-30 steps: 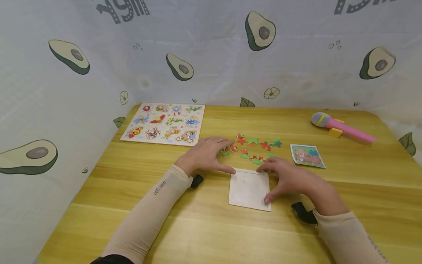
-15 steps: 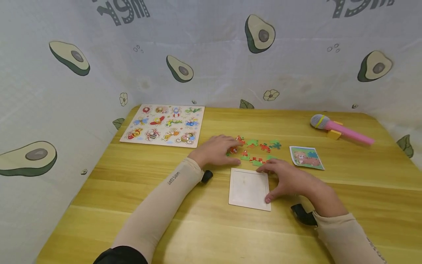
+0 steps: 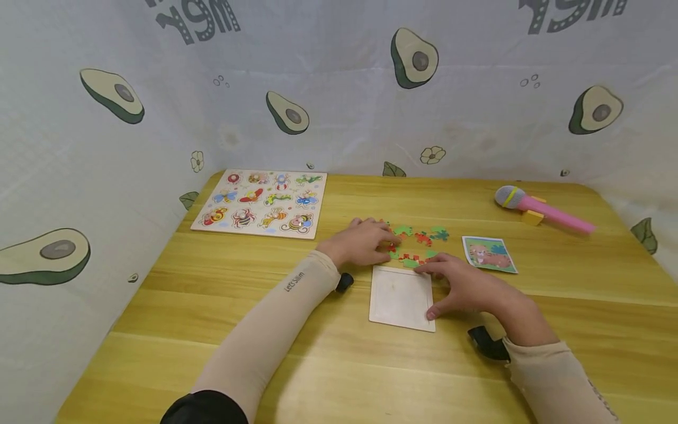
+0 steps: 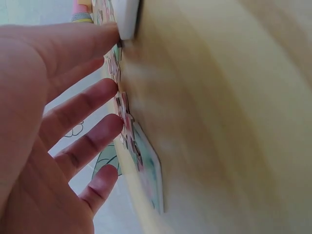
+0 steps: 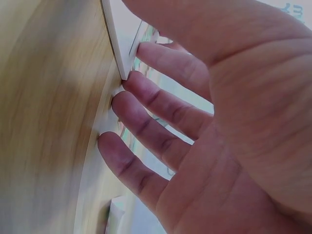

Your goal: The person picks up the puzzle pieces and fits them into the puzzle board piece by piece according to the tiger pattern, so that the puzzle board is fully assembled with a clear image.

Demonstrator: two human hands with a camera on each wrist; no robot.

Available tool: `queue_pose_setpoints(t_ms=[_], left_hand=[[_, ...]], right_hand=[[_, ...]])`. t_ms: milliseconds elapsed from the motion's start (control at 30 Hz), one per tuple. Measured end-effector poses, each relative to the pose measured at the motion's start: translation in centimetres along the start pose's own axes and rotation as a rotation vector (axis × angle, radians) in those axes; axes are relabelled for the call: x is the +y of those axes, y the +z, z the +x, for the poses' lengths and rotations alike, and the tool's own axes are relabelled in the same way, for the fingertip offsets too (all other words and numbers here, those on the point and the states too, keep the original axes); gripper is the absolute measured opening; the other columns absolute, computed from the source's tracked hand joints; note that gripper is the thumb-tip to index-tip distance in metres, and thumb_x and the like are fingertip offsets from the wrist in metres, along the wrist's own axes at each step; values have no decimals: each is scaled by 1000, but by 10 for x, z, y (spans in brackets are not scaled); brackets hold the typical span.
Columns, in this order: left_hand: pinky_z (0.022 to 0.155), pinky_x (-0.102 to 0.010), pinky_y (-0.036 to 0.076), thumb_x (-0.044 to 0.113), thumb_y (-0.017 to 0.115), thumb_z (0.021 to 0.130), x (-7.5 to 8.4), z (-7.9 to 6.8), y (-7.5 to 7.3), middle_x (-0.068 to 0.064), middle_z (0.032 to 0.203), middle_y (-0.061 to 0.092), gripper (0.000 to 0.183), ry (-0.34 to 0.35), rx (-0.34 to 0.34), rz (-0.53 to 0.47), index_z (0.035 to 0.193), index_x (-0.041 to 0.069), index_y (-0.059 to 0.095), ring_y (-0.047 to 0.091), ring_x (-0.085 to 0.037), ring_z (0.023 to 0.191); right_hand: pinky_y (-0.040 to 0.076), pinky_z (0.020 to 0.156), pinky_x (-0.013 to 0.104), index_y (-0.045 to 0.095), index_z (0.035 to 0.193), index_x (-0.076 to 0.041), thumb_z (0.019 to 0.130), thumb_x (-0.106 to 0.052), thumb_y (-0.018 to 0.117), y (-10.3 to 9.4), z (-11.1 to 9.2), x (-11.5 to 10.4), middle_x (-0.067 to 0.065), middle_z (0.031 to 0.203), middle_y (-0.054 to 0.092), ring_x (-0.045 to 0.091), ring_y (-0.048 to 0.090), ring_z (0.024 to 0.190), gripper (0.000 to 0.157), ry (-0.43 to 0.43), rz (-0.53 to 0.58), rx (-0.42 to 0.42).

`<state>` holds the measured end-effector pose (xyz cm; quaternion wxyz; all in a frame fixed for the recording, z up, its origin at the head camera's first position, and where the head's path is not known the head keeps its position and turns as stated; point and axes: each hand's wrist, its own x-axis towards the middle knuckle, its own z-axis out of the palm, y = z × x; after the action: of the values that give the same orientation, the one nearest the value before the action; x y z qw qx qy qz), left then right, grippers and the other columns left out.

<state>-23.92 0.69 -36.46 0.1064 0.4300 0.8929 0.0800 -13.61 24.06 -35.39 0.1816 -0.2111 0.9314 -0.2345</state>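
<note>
My left hand (image 3: 362, 241) reaches over the left end of a group of loose red and green jigsaw pieces (image 3: 424, 238), overlapping some of them. In the left wrist view its fingers (image 4: 87, 105) are spread, with the fingertips by the pieces. A square, pale puzzle tray (image 3: 401, 297) lies flat just nearer than the pieces. My right hand (image 3: 466, 285) spans its right side, thumb on the right edge and fingers by the far right corner. Seen from the right wrist, those fingers (image 5: 146, 126) are loosely extended beside the tray's corner.
A picture card (image 3: 489, 254) of a pink animal lies right of the pieces. Behind it, a pink toy microphone (image 3: 556, 213) rests on a yellow block-like part. An insect puzzle board (image 3: 262, 203) occupies the far left. A patterned cloth (image 3: 339, 88) hangs behind the table.
My left hand has moved right over the left end of the pieces, away from the tray's far left corner. The tray has shifted slightly toward the pieces; the right hand stays beside it.
</note>
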Motion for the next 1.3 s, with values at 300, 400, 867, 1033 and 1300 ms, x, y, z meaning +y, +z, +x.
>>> queue_pose_setpoints(t_ms=[300, 400, 867, 1033, 1300], left_hand=[[103, -42, 30, 35, 60, 102, 3, 4, 0, 1, 147, 49, 42, -21, -19, 15, 143, 30, 59, 42, -21, 132], [103, -43, 30, 35, 59, 102, 4, 5, 0, 1, 146, 49, 42, -24, -22, 21, 144, 30, 58, 42, -22, 131], [94, -37, 31, 30, 65, 98, 10, 2, 3, 8, 124, 59, 28, -51, 38, -27, 124, 21, 67, 48, -15, 112], [101, -42, 31, 31, 67, 97, 12, -2, 4, 5, 133, 58, 36, -65, 69, -32, 132, 22, 65, 48, -18, 125], [96, -43, 34, 36, 72, 95, 14, -10, 2, 7, 120, 59, 29, -68, 120, -28, 123, 27, 72, 53, -14, 108]], right_hand=[[40, 98, 63, 61, 136, -7, 69, -48, 90, 0, -1, -1, 24, 135, 48, 44, 46, 122, 84, 0, 6, 0], [39, 99, 63, 61, 136, -7, 69, -48, 90, -1, -2, -1, 24, 135, 48, 44, 46, 122, 84, 7, 4, 5], [42, 97, 60, 62, 136, -6, 68, -46, 91, 2, -6, -2, 22, 132, 49, 38, 51, 115, 84, -10, 14, 16], [41, 99, 60, 62, 136, -8, 68, -47, 91, 3, -6, -5, 21, 133, 49, 38, 51, 117, 84, 18, 10, 2], [40, 100, 60, 62, 136, -10, 68, -46, 91, -1, -8, -8, 19, 133, 50, 39, 48, 119, 83, 51, 5, 2]])
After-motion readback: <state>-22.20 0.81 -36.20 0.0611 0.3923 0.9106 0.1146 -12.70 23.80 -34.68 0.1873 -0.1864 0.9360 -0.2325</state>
